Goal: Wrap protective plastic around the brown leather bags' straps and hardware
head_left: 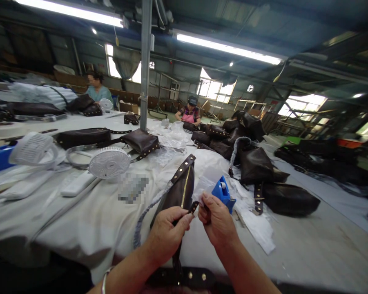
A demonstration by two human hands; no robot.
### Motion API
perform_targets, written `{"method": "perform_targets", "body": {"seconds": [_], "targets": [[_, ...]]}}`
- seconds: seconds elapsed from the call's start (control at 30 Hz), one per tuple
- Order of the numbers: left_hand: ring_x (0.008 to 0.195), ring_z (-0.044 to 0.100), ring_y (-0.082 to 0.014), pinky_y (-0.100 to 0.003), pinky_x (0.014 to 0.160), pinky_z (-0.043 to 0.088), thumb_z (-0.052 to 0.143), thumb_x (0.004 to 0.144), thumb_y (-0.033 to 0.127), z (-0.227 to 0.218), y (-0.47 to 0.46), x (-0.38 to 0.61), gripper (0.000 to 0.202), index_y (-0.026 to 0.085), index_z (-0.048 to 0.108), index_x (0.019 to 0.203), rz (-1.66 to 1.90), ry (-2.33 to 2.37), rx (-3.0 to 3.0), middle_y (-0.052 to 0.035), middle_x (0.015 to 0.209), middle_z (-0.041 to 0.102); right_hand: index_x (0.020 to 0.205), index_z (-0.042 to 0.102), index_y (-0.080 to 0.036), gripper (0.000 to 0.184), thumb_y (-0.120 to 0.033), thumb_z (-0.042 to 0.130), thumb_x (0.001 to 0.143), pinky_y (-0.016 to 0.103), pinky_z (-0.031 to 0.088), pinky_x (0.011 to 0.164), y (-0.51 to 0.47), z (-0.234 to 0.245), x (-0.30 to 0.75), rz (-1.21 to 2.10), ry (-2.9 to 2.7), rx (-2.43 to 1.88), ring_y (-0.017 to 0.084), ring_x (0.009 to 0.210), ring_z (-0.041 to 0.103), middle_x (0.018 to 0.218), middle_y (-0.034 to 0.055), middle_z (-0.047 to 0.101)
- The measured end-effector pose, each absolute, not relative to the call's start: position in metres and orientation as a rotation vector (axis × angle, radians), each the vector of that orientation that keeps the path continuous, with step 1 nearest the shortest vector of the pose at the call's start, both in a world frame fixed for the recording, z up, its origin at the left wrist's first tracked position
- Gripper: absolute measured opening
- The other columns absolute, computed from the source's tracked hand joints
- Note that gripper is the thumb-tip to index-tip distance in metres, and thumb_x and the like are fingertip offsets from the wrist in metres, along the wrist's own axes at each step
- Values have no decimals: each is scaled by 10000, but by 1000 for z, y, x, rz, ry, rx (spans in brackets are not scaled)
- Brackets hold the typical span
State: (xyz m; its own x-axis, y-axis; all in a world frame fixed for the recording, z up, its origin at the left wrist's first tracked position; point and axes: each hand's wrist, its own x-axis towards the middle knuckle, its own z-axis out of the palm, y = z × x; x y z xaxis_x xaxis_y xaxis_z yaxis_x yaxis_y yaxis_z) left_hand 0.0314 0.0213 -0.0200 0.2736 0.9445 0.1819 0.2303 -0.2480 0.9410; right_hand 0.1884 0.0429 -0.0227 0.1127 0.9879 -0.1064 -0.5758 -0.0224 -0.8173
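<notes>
**A:** Status on the hands?

**B:** Both low centre, close together. Left hand (pixel 167 232) pinched around the near end of a dark brown bag (pixel 177 192), fingers closed on it by the zipper pull (pixel 193 207). Right hand (pixel 216 222) also closed, thumb and fingers pinching something small at that same pull. Can't tell what exactly, too small.

**A:** Where's the bag sitting?

**B:** Held up on edge off the surface (pixel 309 253), which is covered in pale cloth. Gold zip runs along its length, studded strap on the top edge. A grey wrapped handle (pixel 147 212) loops down on its left. Studded strap (pixel 186 277) lies across the very bottom edge, under the wrists.

**A:** Anything right by the hands?

**B:** Blue tape dispenser (pixel 223 192) just behind the right hand, touching or nearly so. White tissue paper (pixel 257 228) spread out right of it.

**A:** Rest of the surface?

**B:** Two small white fans (pixel 109 162) on the left, white remotes beside them. More dark bags: one at the steel post (pixel 146 65), a pile (pixel 233 134) mid-right, a flat one (pixel 289 199) near right. Clear plastic wrap (pixel 171 141) behind the post.

**A:** Other people?

**B:** Two, seated far side. One in pale blue (pixel 98 92) at left, one in pink (pixel 190 113) centre. Both well apart from the hands.
</notes>
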Motion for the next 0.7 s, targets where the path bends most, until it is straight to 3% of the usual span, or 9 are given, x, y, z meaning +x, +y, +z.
{"method": "perform_targets", "body": {"seconds": [0.3, 0.47, 0.6, 0.7], "targets": [[650, 528, -128, -240, 636, 394, 544, 934, 328, -22, 20, 30, 320, 172, 624, 667, 1059, 1056, 1695, 11, 663, 584, 696, 664, -142, 319, -416, 824, 732, 205, 203, 423, 33, -27, 184, 1385, -723, -900, 43, 458, 293, 530, -58, 433], [718, 570, -148, -261, 701, 446, 519, 956, 344, -25, 20, 28, 298, 180, 707, 793, 1107, 1012, 1743, -17, 748, 620, 737, 725, -158, 269, -417, 786, 778, 221, 262, 461, 22, -31, 184, 1247, -1005, -1021, 67, 493, 360, 560, -29, 515], [1011, 601, -212, -337, 939, 469, 599, 895, 275, -39, 16, 19, 167, 194, 698, 1002, 1233, 938, 1823, -75, 1026, 651, 784, 779, -208, 191, -397, 761, 799, 275, 457, 627, 12, -22, 185, 1054, -1239, -1105, 147, 654, 561, 702, 17, 665], [1250, 499, -265, -422, 1098, 384, 653, 833, 236, -55, 10, 8, 351, 192, 626, 1180, 1265, 977, 1865, -121, 1260, 578, 822, 793, -244, 122, -342, 722, 838, 338, 502, 804, 7, -20, 185, 910, -1429, -1120, 209, 844, 645, 875, 44, 734]]}}
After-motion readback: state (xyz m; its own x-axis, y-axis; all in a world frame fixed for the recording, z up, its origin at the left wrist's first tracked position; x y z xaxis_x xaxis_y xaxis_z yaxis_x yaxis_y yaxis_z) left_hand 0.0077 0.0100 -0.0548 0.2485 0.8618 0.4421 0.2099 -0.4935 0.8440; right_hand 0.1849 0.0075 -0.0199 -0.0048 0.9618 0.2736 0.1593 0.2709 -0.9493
